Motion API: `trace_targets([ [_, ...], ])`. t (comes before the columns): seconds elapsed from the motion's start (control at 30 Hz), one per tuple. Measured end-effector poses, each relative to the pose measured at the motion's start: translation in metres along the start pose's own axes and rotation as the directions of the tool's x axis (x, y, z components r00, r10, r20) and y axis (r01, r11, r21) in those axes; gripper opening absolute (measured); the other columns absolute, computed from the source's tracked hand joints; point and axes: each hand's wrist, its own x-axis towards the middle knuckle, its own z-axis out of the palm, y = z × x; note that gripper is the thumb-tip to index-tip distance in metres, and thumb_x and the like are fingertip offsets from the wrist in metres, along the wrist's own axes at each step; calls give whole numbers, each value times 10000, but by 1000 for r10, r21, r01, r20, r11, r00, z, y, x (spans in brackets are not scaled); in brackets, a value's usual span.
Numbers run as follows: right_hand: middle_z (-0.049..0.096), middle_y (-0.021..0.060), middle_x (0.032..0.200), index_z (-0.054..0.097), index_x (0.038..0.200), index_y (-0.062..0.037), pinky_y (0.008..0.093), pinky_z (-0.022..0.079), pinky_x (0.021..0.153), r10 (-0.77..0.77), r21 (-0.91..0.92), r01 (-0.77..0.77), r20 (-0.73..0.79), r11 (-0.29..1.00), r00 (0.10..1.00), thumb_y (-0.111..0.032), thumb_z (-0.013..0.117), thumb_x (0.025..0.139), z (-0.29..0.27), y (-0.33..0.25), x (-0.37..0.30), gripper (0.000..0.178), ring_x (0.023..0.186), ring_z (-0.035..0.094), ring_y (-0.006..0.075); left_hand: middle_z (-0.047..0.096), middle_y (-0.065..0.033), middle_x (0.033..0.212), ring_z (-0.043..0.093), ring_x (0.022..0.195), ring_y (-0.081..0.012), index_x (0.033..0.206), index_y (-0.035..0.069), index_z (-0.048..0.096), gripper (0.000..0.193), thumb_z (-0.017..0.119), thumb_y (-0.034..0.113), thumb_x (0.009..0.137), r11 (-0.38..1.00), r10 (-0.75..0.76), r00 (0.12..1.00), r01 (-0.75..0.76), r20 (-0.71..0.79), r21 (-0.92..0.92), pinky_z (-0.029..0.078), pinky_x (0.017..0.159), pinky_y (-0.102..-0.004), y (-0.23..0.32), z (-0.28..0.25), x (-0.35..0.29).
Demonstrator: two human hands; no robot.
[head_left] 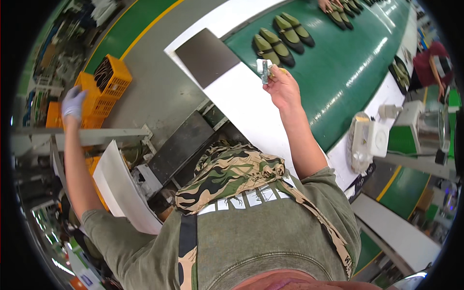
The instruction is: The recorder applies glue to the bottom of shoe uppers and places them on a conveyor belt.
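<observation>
My right hand (282, 89) is raised over the white table edge by the green belt. It is closed round a small white-and-teal piece (264, 71), whose exact kind I cannot make out; a bit of yellow shows by the fingers. Just beyond it on the belt stand olive-green shoes with black toes (274, 47), set in pairs. Far to the left, my left hand (73, 103), in a pale glove, reaches out beside the stacked orange crates (99, 104). Its fingers look stretched out, slightly blurred, with nothing visible in them.
A dark square mat (207, 57) lies on the white tabletop (241, 108). The green belt (333, 92) runs away to the upper right. White equipment (368, 139) stands along its right side. Other people work at the far end and right. A white panel (123, 188) leans at my left.
</observation>
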Motion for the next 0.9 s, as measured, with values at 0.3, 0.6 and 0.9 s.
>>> trace_targets([
  [0.3, 608, 5, 819, 523, 907, -126, 316, 453, 665, -119, -4, 123, -286, 992, 951, -199, 686, 882, -78, -12, -17, 181, 715, 574, 132, 541, -158, 1347, 539, 1215, -311, 1350, 53, 503, 752, 741, 351, 702, 702, 409, 484, -709, 774, 73, 425, 1039, -345, 273, 387, -75],
  [0.6, 620, 15, 832, 554, 927, -114, 309, 441, 648, -178, 13, 288, -758, 958, 627, -148, 711, 842, -144, -2, -90, 182, 750, 598, 138, 607, -94, 1163, 585, 1110, -271, 1162, 102, 570, 478, 728, 126, 712, -227, 529, -231, -966, 816, -126, 457, 919, -398, 370, 604, -57],
  [0.9, 629, 14, 876, 549, 955, -116, 332, 423, 667, -76, 66, 428, -948, 901, 308, -143, 678, 863, -174, 34, -157, 161, 799, 599, 139, 579, -139, 1104, 617, 1027, -320, 1068, 84, 587, 380, 705, 57, 708, -288, 531, -337, -935, 778, -209, 538, 826, -424, 424, 655, -25],
])
